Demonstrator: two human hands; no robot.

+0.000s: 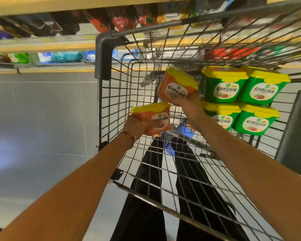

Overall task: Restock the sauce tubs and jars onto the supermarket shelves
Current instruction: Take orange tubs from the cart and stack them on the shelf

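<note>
Two orange sauce tubs are up in the air inside the wire shopping cart (122,80). The left hand (134,127) grips one orange tub with a yellow lid (151,117) from below, fingers wrapped round its base, close to the cart's left wall. The right hand (182,101) clutches the second orange tub (177,86) the same way, higher up and tilted, just beside a block of four green tubs (240,100), two over two, against the cart's right side. The cart's mesh walls ring both hands. Beyond the cart's far rim, blurred packets fill the shelves (42,46). Grey tiled floor (38,119) lies to the left.
</note>
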